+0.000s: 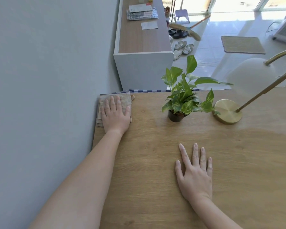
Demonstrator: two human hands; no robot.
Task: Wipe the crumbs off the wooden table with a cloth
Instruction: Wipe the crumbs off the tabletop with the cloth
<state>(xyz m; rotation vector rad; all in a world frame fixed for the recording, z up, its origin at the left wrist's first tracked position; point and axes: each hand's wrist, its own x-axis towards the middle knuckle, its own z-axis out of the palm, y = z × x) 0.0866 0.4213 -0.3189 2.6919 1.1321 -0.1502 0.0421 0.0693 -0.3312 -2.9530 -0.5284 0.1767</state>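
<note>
A folded beige cloth (125,99) lies at the far left corner of the wooden table (155,154), against the grey wall. My left hand (116,113) presses flat on top of it, fingers spread and pointing toward the far edge. A small brown crumb (133,97) shows just past the cloth's right corner. My right hand (195,171) rests flat on the bare wood in the near middle, palm down, fingers apart, holding nothing.
A small potted plant (182,96) stands near the far edge, with a brass lamp base (227,111) and its white shade (248,75) to the right. A checked strip (149,91) runs along the far edge. Beyond stands a white shelf unit (144,47).
</note>
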